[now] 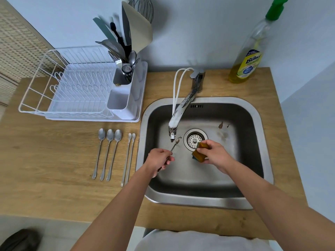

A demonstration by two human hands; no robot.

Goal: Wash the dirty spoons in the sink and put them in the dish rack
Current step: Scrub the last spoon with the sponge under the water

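Over on the left of the wooden counter (pixel 54 160) stands the white wire dish rack (pixel 72 87) on its tray. Its cutlery holder (pixel 125 82) at the right end is crammed with utensils. Just in front of the rack, five spoons lie side by side on the wood, bowls toward the rack: three larger spoons (pixel 108 153) together, then two slim spoons (pixel 129 156) close to the sink's left rim.

The steel sink (pixel 199 196) sits right of them, the tap (pixel 181 111) slanting out over the basin, its spout just left of the drain strainer (pixel 194 139). The left hand (pixel 160 161) is over the basin's left part, fingers curled round the handle of a small spoon (pixel 175 144) whose bowl points up toward the spout; the bowl looks smeared brown, though it is too small to be sure. I can't make out whether water is running.

Near it, the right hand (pixel 213 154) pinches a yellow sponge (pixel 199 153) with a dark scouring side, fingers and thumb folded round it, held apart from the spoon, just below the strainer. A few brown specks mark the sink floor farther right.

At the far right back corner of the counter stands a bottle of yellow dish soap (pixel 248 62) with a green cap.
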